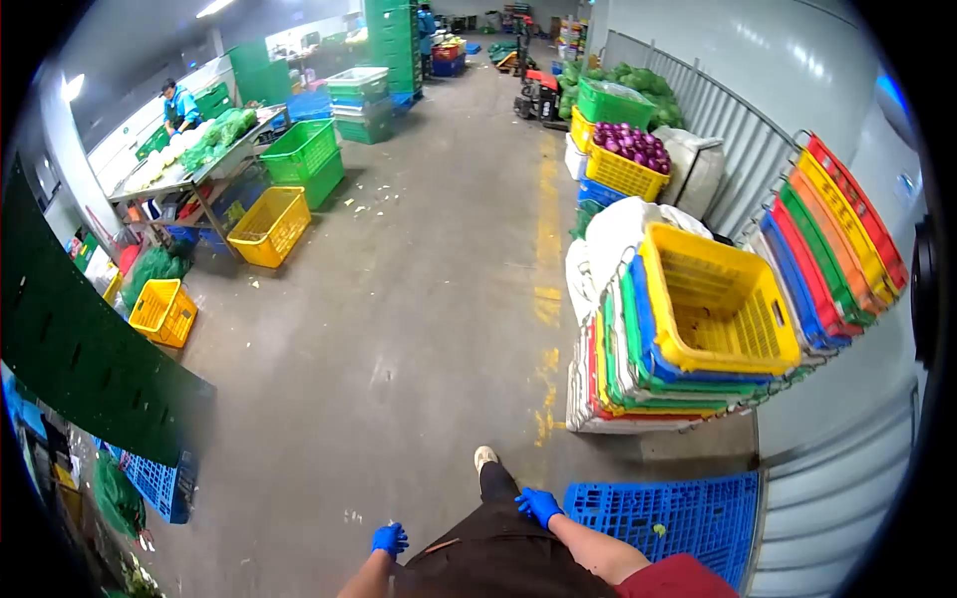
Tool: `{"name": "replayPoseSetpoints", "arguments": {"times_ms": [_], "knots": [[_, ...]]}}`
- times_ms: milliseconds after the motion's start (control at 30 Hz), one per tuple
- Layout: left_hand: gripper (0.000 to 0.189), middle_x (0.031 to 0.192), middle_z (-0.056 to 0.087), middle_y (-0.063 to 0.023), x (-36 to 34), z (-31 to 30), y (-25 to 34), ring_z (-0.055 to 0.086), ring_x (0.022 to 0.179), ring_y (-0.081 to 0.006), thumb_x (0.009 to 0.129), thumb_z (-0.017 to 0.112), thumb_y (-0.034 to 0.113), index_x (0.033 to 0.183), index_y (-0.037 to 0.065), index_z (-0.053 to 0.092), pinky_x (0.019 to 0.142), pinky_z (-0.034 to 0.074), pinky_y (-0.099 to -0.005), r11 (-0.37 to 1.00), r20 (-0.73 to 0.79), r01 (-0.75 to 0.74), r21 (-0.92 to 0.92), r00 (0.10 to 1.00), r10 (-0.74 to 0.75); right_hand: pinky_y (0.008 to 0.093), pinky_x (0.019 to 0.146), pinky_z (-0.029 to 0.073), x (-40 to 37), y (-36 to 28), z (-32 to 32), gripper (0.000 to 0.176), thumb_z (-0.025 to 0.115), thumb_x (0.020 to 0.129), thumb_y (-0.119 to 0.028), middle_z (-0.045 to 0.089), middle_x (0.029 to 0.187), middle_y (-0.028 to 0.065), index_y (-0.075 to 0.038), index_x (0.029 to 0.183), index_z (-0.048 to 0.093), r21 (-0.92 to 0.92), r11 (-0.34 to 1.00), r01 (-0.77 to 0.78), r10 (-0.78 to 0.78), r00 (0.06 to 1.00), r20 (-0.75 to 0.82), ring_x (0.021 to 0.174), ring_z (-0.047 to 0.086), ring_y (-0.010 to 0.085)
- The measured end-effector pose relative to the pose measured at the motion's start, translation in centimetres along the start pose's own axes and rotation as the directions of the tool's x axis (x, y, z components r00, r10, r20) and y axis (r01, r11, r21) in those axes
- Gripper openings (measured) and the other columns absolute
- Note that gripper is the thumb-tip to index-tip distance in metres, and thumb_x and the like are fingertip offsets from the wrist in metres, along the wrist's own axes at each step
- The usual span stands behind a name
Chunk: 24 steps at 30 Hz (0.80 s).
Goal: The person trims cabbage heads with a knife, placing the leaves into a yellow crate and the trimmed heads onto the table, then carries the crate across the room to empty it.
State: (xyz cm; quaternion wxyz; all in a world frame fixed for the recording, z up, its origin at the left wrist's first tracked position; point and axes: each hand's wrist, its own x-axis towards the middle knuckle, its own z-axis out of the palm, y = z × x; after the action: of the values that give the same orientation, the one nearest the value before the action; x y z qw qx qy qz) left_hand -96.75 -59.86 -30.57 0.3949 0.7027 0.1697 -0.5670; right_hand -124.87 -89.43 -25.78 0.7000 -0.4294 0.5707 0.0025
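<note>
My left hand [390,539], in a blue glove, hangs low beside my dark trousers [488,548] with its fingers loosely bent and slightly apart. Nothing shows in it. On the other side, my right hand [539,505], also gloved in blue, is in front of my thigh with fingers apart and no object in them. A blue plastic pallet [688,490] lies on the floor just right of that hand. One light shoe [484,456] shows ahead on the grey floor [389,329].
Stacked crates with a yellow crate [713,344] on top stand at the right. Farther along are red onions [633,148] in a yellow crate. At left are a dark green curved panel [90,349], yellow and green crates, and a worktable [184,179] where a person [179,108] stands.
</note>
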Motion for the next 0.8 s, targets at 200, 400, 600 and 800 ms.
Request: {"name": "replayPoseSetpoints", "arguments": {"times_ms": [200,400,600,800], "knots": [[0.025,0.077,0.067,-0.0110,5.2,-5.1,2.0,0.066,0.070,-0.0292,0.077,0.063,0.034,0.083,0.011,0.066,0.061,0.053,-0.0432,0.156,0.153,-0.249,0.956,0.875,0.460,0.0307,0.063,0.048,9.6,-12.8,1.7,0.038,0.050,0.088,-0.040,0.067,0.071,0.0059,-0.009,0.082,0.070,-0.357,0.931,0.072,-0.008,0.984,0.178,0.062,0.060,0.0147],[0.025,0.078,0.067,-0.0104,7.0,-2.2,23.5,0.066,0.072,-0.0285,0.077,0.062,0.034,0.084,0.010,0.067,0.064,0.053,-0.0449,0.967,-0.193,-0.202,0.154,0.954,0.230,0.0365,0.074,0.049,20.8,-19.2,7.2,0.048,0.042,0.086,-0.053,0.070,0.085,0.0076,-0.014,0.088,0.072,-0.790,0.536,0.298,0.175,0.876,0.449,0.077,0.065,0.0197],[0.025,0.080,0.068,-0.0098,11.2,-5.7,33.4,0.066,0.075,-0.0278,0.077,0.061,0.033,0.085,0.010,0.067,0.067,0.052,-0.0466,0.965,-0.230,-0.232,-0.119,0.952,0.200,0.0357,0.070,0.049,24.1,-31.1,17.9,0.049,0.042,0.089,-0.053,0.070,0.088,0.0070,-0.014,0.101,0.068,-0.803,0.547,0.238,0.298,0.841,0.452,0.074,0.062,0.0184],[0.025,0.082,0.068,-0.0092,19.2,-16.5,34.5,0.066,0.078,-0.0271,0.077,0.059,0.032,0.086,0.010,0.068,0.069,0.052,-0.0482,0.982,-0.270,-0.182,0.040,0.945,0.186,0.0336,0.067,0.049,29.6,-40.3,28.0,0.050,0.039,0.091,-0.049,0.069,0.096,0.0090,-0.013,0.111,0.067,-0.763,0.620,0.183,0.263,0.868,0.422,0.073,0.061,0.0178]]}}
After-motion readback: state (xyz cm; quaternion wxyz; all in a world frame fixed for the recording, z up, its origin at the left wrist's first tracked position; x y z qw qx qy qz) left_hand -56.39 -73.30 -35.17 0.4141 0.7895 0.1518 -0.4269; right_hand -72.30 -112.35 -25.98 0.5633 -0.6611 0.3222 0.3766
